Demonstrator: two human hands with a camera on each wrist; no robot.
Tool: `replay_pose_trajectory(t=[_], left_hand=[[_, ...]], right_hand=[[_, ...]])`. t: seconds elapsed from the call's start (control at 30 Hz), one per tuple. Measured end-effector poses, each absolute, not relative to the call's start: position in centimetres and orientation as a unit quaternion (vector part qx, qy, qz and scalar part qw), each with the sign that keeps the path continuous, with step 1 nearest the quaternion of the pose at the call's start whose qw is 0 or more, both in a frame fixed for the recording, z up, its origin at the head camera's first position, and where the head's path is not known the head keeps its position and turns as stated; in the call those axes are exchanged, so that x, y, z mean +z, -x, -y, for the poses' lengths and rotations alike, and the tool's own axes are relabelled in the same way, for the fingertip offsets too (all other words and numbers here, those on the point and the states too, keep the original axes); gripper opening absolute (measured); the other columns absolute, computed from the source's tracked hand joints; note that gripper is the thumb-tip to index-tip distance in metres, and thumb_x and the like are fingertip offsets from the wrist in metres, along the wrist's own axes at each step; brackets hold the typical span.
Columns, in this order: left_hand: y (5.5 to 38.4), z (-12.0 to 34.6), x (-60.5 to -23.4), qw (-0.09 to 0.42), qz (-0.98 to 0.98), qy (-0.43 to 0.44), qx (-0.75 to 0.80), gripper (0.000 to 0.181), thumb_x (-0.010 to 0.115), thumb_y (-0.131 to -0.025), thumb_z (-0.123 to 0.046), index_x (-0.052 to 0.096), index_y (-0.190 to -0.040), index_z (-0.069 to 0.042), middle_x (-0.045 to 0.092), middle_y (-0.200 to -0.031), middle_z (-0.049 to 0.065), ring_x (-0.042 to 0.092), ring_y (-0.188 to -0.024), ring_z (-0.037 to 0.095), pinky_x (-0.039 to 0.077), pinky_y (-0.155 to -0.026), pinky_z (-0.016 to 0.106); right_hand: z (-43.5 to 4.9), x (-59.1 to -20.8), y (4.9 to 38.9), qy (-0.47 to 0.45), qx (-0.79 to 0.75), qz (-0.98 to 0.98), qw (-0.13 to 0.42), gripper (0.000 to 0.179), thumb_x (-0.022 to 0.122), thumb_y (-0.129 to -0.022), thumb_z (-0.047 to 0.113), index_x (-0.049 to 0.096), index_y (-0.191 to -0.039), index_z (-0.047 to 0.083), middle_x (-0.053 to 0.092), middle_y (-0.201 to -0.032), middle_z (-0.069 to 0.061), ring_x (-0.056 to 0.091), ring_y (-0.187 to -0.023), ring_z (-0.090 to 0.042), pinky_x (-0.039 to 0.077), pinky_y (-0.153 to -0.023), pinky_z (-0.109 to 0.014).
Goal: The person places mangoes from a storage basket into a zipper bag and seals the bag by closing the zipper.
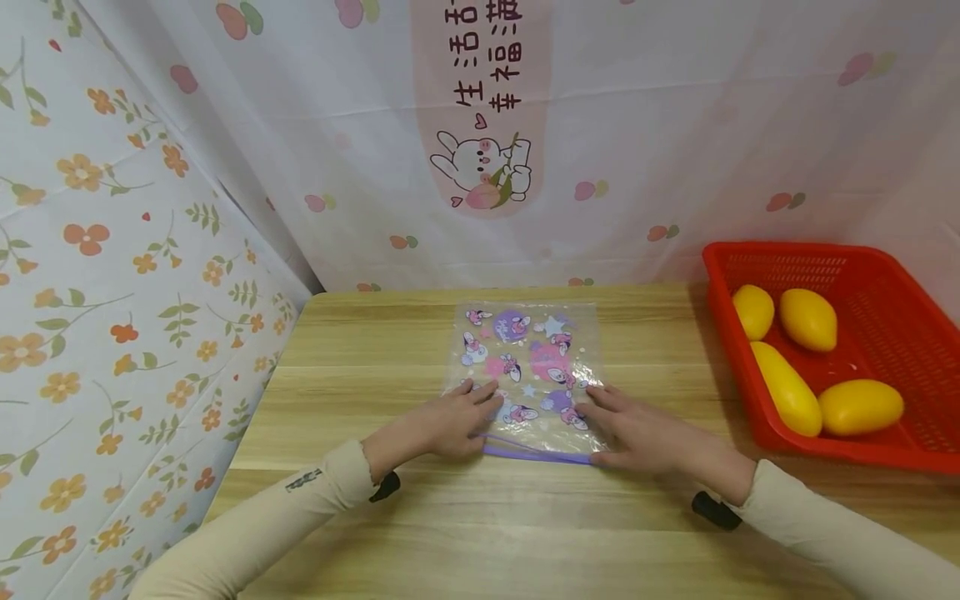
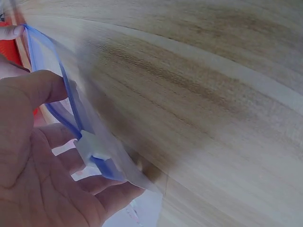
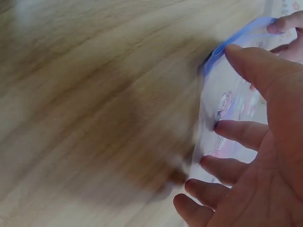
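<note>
Bag (image 1: 517, 354) down on the table (image 1: 480, 533), zip edge (image 1: 536, 456) running crosswise between left hand (image 1: 453, 419) and right hand (image 1: 648, 432), both equally near, loosely spread on its sides, gripping nothing!

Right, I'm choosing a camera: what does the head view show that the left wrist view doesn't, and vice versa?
Head view only: four mango-shaped yellow items, the flower-patterned cloth, the rabbit drawing.
Left wrist view only: the whitish slider, the left palm.
Both: the plastic bag, the wooden table, the left hand, at least part of the right hand; the wrist view's red patch is probably the red basket.
</note>
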State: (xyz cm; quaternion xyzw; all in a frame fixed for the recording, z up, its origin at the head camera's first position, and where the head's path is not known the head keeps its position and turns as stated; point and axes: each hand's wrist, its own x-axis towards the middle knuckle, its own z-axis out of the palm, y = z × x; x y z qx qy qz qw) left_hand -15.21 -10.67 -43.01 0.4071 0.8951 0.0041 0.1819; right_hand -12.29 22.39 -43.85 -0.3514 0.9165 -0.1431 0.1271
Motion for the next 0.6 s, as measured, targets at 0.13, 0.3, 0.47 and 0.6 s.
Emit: replay_pose_trajectory(t=[0.13,0.3,0.47,0.6], left_hand=[[15.3,10.6,-43.0,0.176,-0.894,-0.411,-0.005,0.066,0.059,-0.102,-0.026,0.034,-0.156,0.003,0.023,-0.162,0.023,0.024,-0.148,0.035,0.017,-0.12,0.048],[15.6,10.5,-43.0,0.17,-0.894,-0.414,-0.009,0.065,0.059,-0.102,-0.026,0.034,-0.155,0.003,0.024,-0.162,0.024,0.023,-0.149,0.033,0.017,-0.12,0.049],[15.9,10.3,-43.0,0.174,-0.9,-0.4,-0.01,0.065,0.058,-0.103,-0.026,0.033,-0.156,0.003,0.022,-0.163,0.023,0.022,-0.149,0.035,0.016,-0.12,0.049],[16.4,10.3,-42.9,0.18,-0.902,-0.393,-0.007,0.064,0.057,-0.103,-0.025,0.032,-0.156,0.002,0.021,-0.163,0.024,0.021,-0.149,0.035,0.015,-0.12,0.049]], right_hand=[[-22.1,-43.9,12.5,0.352,-0.128,-0.92,0.113,0.076,0.076,-0.092,0.037,0.046,-0.151,0.001,0.031,-0.156,-0.031,0.032,-0.141,-0.051,0.035,-0.107,-0.062],[-21.7,-43.7,12.9,0.337,-0.116,-0.928,0.111,0.073,0.074,-0.093,0.035,0.046,-0.151,0.0,0.032,-0.155,-0.033,0.035,-0.139,-0.05,0.036,-0.107,-0.061],[-21.2,-43.6,13.2,0.323,-0.121,-0.932,0.11,0.071,0.073,-0.094,0.033,0.046,-0.151,0.0,0.031,-0.155,-0.034,0.035,-0.139,-0.05,0.035,-0.108,-0.061],[-20.8,-43.6,13.6,0.316,-0.124,-0.934,0.11,0.071,0.072,-0.095,0.033,0.044,-0.151,-0.002,0.03,-0.155,-0.035,0.034,-0.14,-0.05,0.033,-0.109,-0.061]])
